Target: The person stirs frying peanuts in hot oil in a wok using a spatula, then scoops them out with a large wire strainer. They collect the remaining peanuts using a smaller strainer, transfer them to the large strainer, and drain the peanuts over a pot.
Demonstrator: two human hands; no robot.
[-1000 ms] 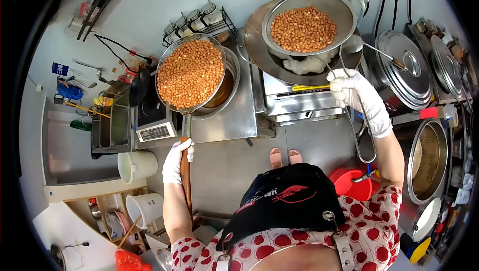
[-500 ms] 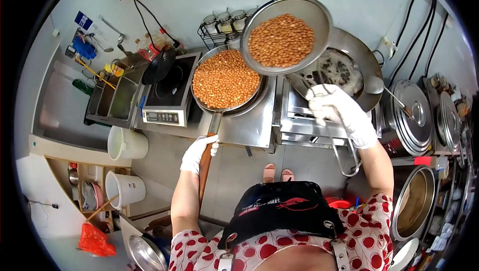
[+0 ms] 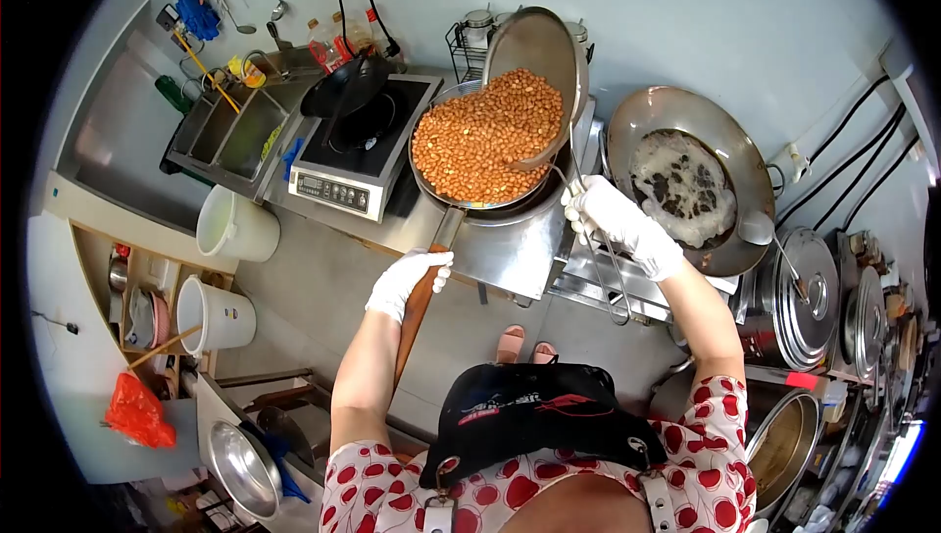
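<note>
My left hand [image 3: 407, 283], in a white glove, is closed around the wooden handle [image 3: 417, 322] of a round strainer. That strainer is heaped with reddish-brown peanuts [image 3: 470, 151] and rests over a pot on the steel counter. In its white glove, my right hand [image 3: 622, 224] grips the long wire handle of a second strainer [image 3: 537, 43]. This one is tipped steeply to the left above the first, and peanuts lie against its lower side and in the strainer below. To the right, a wok [image 3: 750, 155] holds foamy dark liquid [image 3: 681, 185].
An induction cooker [image 3: 338, 175] with a black pan [image 3: 345, 87] stands left of the strainers, beside a sink [image 3: 235, 141]. A ladle [image 3: 756, 228] leans at the wok's right rim. Lidded steel pots [image 3: 809, 307] stand at the right. White buckets [image 3: 235, 224] are on the floor at left.
The right-hand strainer has moved left from over the wok and tipped, bringing its peanuts onto the left-hand strainer's heap. The wok's foamy liquid is now uncovered. The view has shifted.
</note>
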